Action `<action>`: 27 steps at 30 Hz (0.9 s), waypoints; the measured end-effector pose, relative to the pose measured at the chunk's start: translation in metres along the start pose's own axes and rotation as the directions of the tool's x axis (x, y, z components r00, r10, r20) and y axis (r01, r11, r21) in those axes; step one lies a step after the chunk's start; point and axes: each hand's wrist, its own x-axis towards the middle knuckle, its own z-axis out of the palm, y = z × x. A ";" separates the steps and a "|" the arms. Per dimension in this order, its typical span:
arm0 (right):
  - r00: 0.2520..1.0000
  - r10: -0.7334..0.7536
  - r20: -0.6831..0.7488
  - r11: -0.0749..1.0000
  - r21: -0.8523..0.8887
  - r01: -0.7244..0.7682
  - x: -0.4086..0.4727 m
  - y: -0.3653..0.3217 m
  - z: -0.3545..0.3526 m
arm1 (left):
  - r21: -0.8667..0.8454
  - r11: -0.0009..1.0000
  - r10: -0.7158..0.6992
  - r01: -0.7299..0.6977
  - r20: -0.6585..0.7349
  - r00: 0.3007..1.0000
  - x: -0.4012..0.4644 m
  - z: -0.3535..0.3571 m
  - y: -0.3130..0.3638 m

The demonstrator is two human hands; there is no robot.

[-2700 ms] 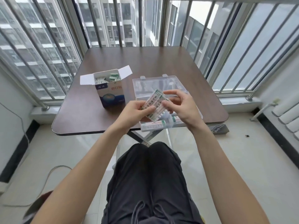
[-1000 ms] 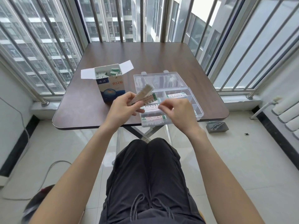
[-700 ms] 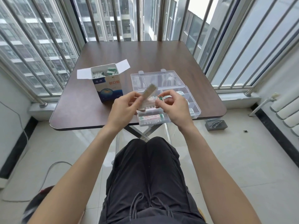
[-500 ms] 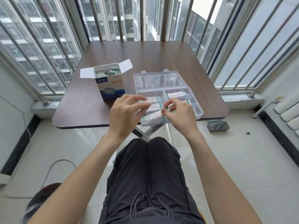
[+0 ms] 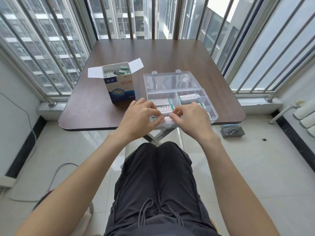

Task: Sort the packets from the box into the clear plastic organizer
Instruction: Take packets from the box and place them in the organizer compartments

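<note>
Head view looks down on the brown bench point(image 5: 170, 53), set against a barred window. On its near right part lies my clear organizer point(image 5: 214, 111), its lid point(image 5: 170, 81) thrown back flat behind it. To its left, apart from it, the box point(image 5: 121, 87) stands upright with its flaps open and packets point(image 5: 123, 71) showing at the top. Both my hands meet over the organizer's near left compartment. My left hand point(image 5: 138, 119) has its fingers point(image 5: 157, 119) curled down onto a packet point(image 5: 166, 120) lying there, and my right hand point(image 5: 191, 119) pinches the same packet with its fingers point(image 5: 173, 116) from the other side. More packets lie flat in other compartments: two in the left ones just beyond my fingers point(image 5: 162, 102) and one in the far right one point(image 5: 190, 97). Another shows a green end past my right hand point(image 5: 202, 104).
</note>
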 end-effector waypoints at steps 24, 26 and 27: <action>0.996 -0.042 0.075 0.970 -0.238 0.059 -0.002 -0.017 -0.010 | 0.124 0.992 -0.003 -0.018 0.163 0.987 0.004 -0.002 -0.001; 0.995 -0.042 0.093 0.977 -0.206 0.060 -0.003 -0.015 -0.011 | 0.120 0.992 0.007 -0.028 0.168 0.986 0.005 -0.001 -0.002; 0.994 -0.039 0.099 0.980 -0.188 0.058 -0.003 -0.013 -0.011 | 0.116 0.993 0.011 -0.031 0.166 0.986 0.005 0.000 -0.002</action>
